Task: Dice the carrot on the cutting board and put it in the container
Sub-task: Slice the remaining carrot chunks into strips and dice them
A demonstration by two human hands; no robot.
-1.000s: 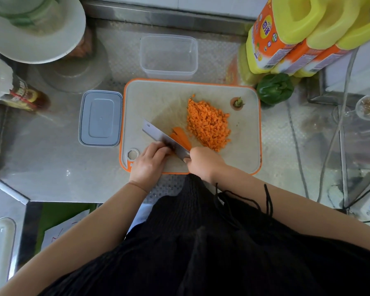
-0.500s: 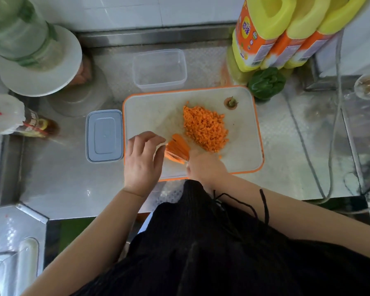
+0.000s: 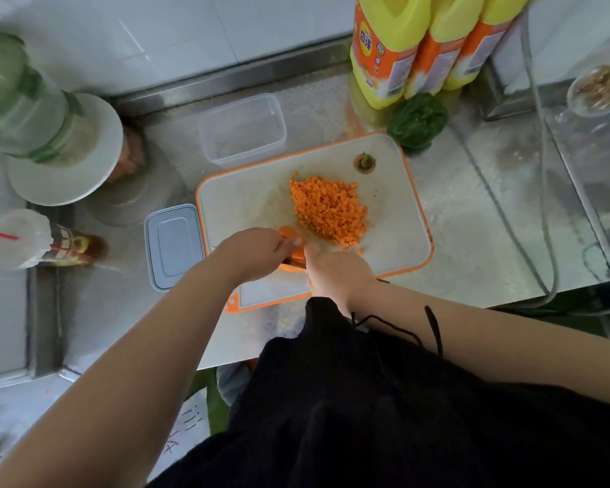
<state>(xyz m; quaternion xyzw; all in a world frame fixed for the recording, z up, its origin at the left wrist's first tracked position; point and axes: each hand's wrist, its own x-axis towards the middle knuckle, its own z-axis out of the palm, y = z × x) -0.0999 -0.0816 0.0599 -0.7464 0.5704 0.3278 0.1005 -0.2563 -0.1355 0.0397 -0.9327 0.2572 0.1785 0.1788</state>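
Note:
A white cutting board (image 3: 398, 220) with an orange rim lies on the steel counter. A pile of diced carrot (image 3: 328, 209) sits at its middle, and a cut-off carrot top (image 3: 364, 163) lies near the far right corner. My left hand (image 3: 257, 253) curls over a few uncut carrot strips (image 3: 289, 232) at the near left of the pile. My right hand (image 3: 335, 269) is right beside it and grips the knife, whose blade is almost wholly hidden between the hands. The clear container (image 3: 242, 130) stands empty behind the board. Its grey lid (image 3: 175, 246) lies to the board's left.
Three yellow-orange bottles (image 3: 395, 47) and a green pepper (image 3: 418, 119) stand at the board's far right. A white plate (image 3: 67, 153) under a green bottle and a drink cup (image 3: 25, 237) with a straw are at the left. Cables (image 3: 543, 206) run along the right.
My left hand left the knife's spine and came down onto the carrot strips. The knife blade turned out of sight between the hands. The view tilted up and left.

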